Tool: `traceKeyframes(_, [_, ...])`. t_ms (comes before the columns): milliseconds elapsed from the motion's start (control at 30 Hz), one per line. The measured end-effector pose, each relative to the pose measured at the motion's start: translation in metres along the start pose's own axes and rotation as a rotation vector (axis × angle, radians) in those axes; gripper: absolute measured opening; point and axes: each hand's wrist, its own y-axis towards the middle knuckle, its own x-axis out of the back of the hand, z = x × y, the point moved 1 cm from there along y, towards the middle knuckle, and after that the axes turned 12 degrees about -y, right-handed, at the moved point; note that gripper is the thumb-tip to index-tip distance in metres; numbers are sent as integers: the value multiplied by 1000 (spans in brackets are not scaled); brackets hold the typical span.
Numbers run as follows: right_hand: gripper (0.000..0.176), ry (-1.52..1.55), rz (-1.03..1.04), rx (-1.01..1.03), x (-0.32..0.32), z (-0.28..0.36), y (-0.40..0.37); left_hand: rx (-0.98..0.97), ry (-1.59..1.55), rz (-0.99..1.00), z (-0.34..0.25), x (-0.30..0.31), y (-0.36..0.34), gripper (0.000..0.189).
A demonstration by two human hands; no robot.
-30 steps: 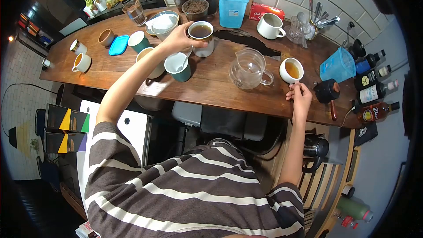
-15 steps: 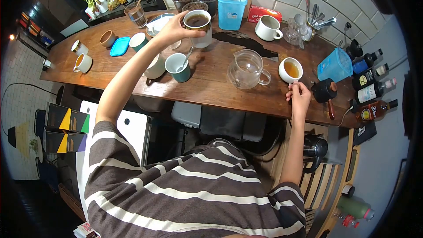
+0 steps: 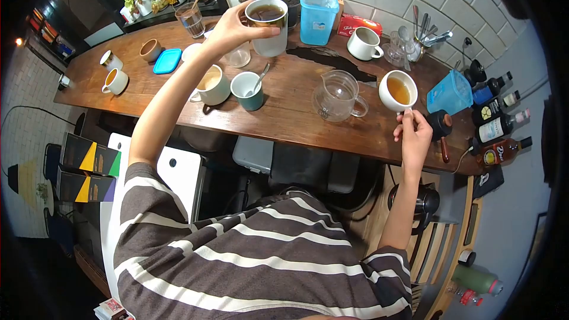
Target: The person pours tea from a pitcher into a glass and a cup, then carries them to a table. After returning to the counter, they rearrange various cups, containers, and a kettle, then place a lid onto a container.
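Note:
Raised over the back of the wooden counter, my left hand is wrapped round a tall cup of dark liquid with a shiny upper band. My right hand pinches the handle of a white cup holding amber liquid. That cup is at the right part of the counter, near a glass server. Below my left hand stand a teal cup with a spoon in it and a pale mug with light brown contents.
Blue containers, a white mug, spoons in a holder and a red box line the back. Bottles and a dark pot are at the right. Cups and a blue lid lie left.
My left hand has lifted the tall cup slightly, closer to the camera. The white cup in my right hand has moved a little up and right. The view has shifted slightly.

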Motion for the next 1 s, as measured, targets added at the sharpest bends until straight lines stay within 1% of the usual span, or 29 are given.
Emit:
traceKeyframes(267, [24, 71, 89, 73, -1, 50, -24, -33, 40, -12, -38, 13, -25, 66])
traceKeyframes(333, [25, 94, 129, 102, -3, 58, -31, -100, 48, -24, -45, 17, -35, 65])
traceKeyframes(500, [24, 115, 174, 103, -17, 81, -56, -102, 60, -22, -64, 31, -66, 68])
traceKeyframes(567, [24, 132, 200, 94, -26, 88, -65, -124, 82, -17, -76, 34, -84, 69])
traceKeyframes(633, [22, 149, 220, 115, -35, 92, -74, -95, 78, -23, -88, 37, -105, 69])
traceKeyframes(733, [21, 153, 294, 131, -48, 96, -85, -153, 174, -44, -92, 38, -138, 69])
traceKeyframes(767, [21, 158, 313, 130, -52, 98, -88, -139, 173, -60, -94, 37, -148, 69])
traceKeyframes(833, [21, 145, 372, 161, -57, 95, -92, -30, 90, -85, -102, 34, -171, 74])
traceKeyframes(867, [20, 135, 410, 192, -59, 93, -95, -86, 79, -119, -102, 30, -183, 66])
traceKeyframes(967, [20, 117, 507, 239, -63, 90, -104, -73, 154, -183, -106, 19, -224, 65])
traceKeyframes(1000, [20, 121, 534, 251, -64, 88, -107, -23, 100, -233, -111, 12, -239, 66])
